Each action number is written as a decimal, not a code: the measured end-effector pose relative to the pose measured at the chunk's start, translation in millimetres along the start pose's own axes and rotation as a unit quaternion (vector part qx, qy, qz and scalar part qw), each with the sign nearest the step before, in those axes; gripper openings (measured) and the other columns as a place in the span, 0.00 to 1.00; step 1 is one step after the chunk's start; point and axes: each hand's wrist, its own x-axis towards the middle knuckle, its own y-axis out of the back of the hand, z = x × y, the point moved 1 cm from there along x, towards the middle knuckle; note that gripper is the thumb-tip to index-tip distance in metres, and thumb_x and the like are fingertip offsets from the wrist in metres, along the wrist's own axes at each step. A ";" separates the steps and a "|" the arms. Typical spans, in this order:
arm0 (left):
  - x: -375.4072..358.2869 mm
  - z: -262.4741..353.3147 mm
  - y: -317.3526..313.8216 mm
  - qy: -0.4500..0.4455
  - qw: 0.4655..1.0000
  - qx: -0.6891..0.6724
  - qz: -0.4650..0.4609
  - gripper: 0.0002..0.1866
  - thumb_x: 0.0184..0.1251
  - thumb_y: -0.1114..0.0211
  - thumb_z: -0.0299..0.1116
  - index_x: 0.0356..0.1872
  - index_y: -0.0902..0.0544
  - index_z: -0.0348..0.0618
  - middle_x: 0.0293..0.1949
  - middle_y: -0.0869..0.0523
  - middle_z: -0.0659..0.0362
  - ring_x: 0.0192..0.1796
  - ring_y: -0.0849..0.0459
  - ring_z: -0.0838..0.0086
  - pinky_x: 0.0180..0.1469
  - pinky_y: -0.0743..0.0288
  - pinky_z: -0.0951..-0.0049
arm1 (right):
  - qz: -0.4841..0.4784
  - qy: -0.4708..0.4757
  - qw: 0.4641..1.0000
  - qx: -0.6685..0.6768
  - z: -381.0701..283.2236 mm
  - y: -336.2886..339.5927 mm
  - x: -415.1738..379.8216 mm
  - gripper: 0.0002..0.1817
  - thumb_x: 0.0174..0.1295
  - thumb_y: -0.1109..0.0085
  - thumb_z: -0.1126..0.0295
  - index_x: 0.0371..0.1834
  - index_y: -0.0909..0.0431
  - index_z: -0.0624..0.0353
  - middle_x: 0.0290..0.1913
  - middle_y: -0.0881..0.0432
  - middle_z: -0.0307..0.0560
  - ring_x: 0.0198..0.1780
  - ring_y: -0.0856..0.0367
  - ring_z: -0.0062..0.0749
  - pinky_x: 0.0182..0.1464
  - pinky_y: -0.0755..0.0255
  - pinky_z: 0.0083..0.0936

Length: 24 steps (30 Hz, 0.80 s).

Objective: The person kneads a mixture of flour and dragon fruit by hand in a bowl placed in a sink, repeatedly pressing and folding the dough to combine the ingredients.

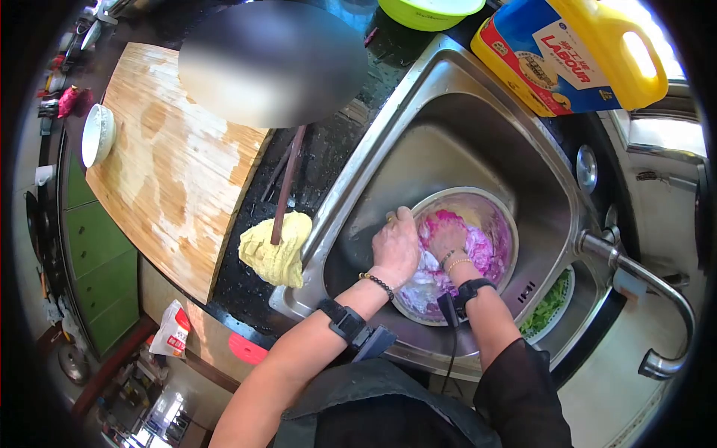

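Observation:
A round metal bowl rests in the large sink basin, holding a pink, purple and white mass. My left hand is at the bowl's left rim, its fingers curled over the edge. Inside the bowl, my right hand presses into the pink mass, and its fingertips are covered by pink material. Both wrists wear bracelets and black straps, and a black cable hangs near the right wrist.
A wooden board with a white bowl lies at left. Yellow dough with a brown stick sits beside the sink. Around the sink are a yellow jug, a faucet, greens and a green bowl.

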 end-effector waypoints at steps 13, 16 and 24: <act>2.8 -2.4 -2.0 -0.011 1.000 -0.014 0.003 0.14 0.43 0.45 0.23 0.34 0.36 0.36 0.31 0.23 0.42 0.36 0.22 0.47 0.38 0.28 0.54 | -0.140 0.102 0.985 0.003 -38.4 -16.2 -18.5 0.09 0.46 0.51 0.67 0.25 0.21 0.55 0.34 0.20 0.50 0.41 0.22 0.41 0.45 0.33 0.35; -0.2 -2.5 0.1 -0.010 1.000 -0.005 -0.006 0.13 0.43 0.45 0.22 0.33 0.35 0.35 0.31 0.23 0.41 0.37 0.22 0.48 0.39 0.28 0.54 | -0.113 0.191 0.970 -0.098 -44.6 -3.2 -52.4 0.10 0.49 0.52 0.64 0.24 0.21 0.53 0.33 0.20 0.47 0.40 0.23 0.39 0.46 0.36 0.33; -0.1 -3.0 -1.6 -0.024 1.000 0.005 -0.010 0.14 0.44 0.44 0.21 0.35 0.35 0.35 0.32 0.23 0.43 0.36 0.21 0.51 0.37 0.26 0.59 | -0.072 0.146 0.981 -0.102 22.0 25.4 -126.0 0.13 0.48 0.50 0.54 0.24 0.21 0.48 0.30 0.24 0.42 0.40 0.28 0.36 0.47 0.39 0.40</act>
